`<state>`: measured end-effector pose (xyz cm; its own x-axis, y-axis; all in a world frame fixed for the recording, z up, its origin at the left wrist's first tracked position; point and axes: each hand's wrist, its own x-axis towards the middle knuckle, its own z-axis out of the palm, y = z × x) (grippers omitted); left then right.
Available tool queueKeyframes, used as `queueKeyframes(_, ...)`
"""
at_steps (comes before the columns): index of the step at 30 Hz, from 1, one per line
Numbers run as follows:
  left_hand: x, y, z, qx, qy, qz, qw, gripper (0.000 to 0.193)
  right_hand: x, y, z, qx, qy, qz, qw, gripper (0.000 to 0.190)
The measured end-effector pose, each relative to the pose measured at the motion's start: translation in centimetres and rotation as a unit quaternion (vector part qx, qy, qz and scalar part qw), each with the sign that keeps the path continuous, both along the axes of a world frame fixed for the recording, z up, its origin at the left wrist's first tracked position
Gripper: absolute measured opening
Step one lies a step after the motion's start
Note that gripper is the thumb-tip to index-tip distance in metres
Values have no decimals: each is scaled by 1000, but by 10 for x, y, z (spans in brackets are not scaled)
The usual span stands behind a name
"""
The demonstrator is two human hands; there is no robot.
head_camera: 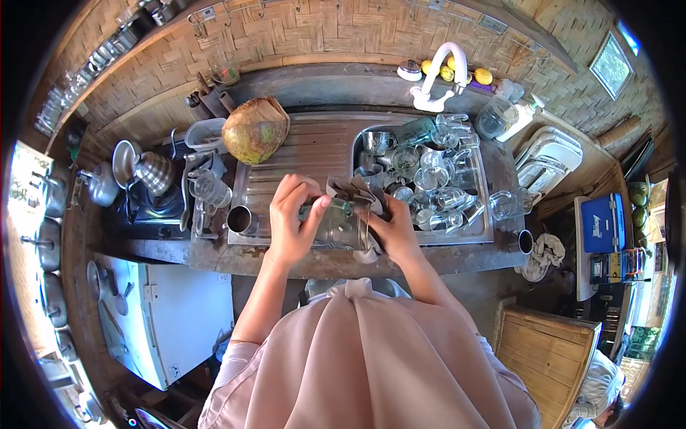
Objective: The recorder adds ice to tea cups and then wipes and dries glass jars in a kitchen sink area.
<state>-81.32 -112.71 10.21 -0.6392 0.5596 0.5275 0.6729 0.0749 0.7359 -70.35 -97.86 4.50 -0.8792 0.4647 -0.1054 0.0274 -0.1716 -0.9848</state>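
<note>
Before my chest, over the front edge of the sink unit, a clear ribbed glass vessel point(338, 229) lies tilted between my hands. My left hand point(296, 214) grips its greenish glass end, thumb on top. My right hand point(396, 231) holds a crumpled grey-brown cloth point(370, 195) against the vessel's other end. The cloth and fingers hide part of the glass. To the right, a stainless steel sink basin point(485, 228) is heaped with glass mugs point(431, 177), tumblers and metal cups. A metal cup point(242, 220) stands left of my left hand.
A large coconut point(256, 130) sits on the ribbed steel drainboard point(316, 142). Behind the basin rises a white gooseneck faucet point(445, 69). Glass mugs point(506, 204) and a metal cup point(522, 242) stand on the right counter. Left are a stove point(163, 214) and gooseneck kettle point(154, 172).
</note>
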Motion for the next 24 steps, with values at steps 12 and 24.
queueKeyframes(12, -33, -27, -39, -20, -599, -205, 774, 47, 8, 6, 68, 410, 189, 80, 889, 48)
queueKeyframes(24, -29, -13, -52, 44, -505, 52, 860, 49, 0, 19, 49, 187, 17, 30, 982, 36)
